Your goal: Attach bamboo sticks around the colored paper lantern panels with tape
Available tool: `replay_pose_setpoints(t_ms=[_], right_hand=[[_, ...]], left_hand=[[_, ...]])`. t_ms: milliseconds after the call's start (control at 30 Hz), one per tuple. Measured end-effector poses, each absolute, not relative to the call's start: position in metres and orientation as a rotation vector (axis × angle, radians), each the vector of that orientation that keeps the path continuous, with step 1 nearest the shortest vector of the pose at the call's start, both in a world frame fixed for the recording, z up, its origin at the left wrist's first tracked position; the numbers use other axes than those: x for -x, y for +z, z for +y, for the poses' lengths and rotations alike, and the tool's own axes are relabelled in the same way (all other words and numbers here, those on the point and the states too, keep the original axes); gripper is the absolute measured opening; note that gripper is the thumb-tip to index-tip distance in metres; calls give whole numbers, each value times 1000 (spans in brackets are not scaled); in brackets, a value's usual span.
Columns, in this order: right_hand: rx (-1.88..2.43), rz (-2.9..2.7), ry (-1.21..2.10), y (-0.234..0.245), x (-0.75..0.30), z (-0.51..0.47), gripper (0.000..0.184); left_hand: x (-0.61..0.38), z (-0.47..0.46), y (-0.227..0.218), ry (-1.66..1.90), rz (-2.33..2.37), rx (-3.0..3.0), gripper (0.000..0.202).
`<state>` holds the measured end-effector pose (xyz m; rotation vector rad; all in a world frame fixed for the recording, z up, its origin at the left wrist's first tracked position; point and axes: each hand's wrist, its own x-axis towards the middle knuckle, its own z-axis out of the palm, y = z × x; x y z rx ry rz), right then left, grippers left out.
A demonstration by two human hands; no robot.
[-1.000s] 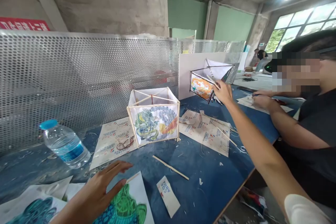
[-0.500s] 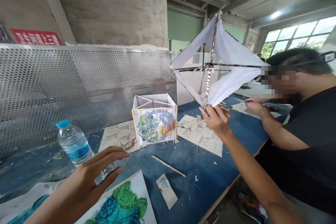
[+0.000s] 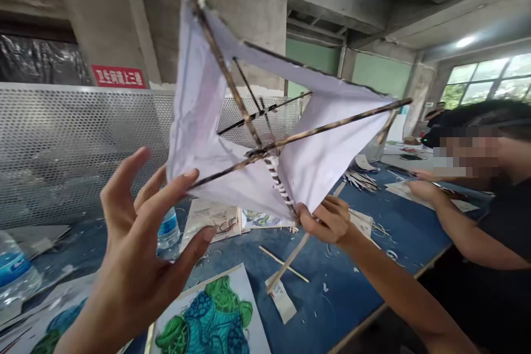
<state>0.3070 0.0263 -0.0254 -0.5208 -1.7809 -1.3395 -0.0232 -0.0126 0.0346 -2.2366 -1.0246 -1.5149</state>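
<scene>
A paper-covered stick frame, made of dark mottled sticks with white sheets stretched between them, is held up in front of me, tilted. My right hand grips its bottom corner between thumb and fingers. My left hand is open with its fingers spread, the index fingertip at the frame's left corner. A pale flat strip slants down below my right hand; whether it is held I cannot tell. Behind the frame, a box-shaped stick frame with a coloured drawing is mostly hidden.
A green and blue drawing lies on the blue table. Near it are a thin stick and a printed paper scrap. Water bottles stand at left. Another person works at right. A perforated metal screen runs behind.
The paper-covered frame has come closer and leftward and has tilted in my right hand. My left hand has risen to its left corner. The view has shifted.
</scene>
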Motion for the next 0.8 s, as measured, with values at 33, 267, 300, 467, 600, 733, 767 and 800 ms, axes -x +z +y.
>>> replay_pose_setpoints(t_ms=[33,267,300,467,600,733,767,800], right_hand=[[475,-1783,-1349,-23,-300,27,18],[325,-1794,-1354,-10,-266,34,22],[332,-1785,-1342,-9,-265,36,23],[443,-1767,-1266,-11,-263,47,34],[599,-1833,-1183,-20,-269,54,17],[854,-1929,-1085,-26,-282,60,22],[930,-1959,-1060,-26,-286,62,28],[1012,-1991,-1033,-26,-291,64,32]], left_hand=[[26,-14,37,-1518,-986,2227,65],[56,-15,45,-1360,-1238,2063,76],[60,-14,45,-1338,-1241,2046,76],[67,-12,45,-1272,-1235,1907,70],[68,-15,47,-1275,-1422,1769,83],[69,-18,52,-1285,-1531,1675,85],[69,-19,54,-1297,-1541,1662,85],[68,-20,55,-1312,-1545,1654,84]])
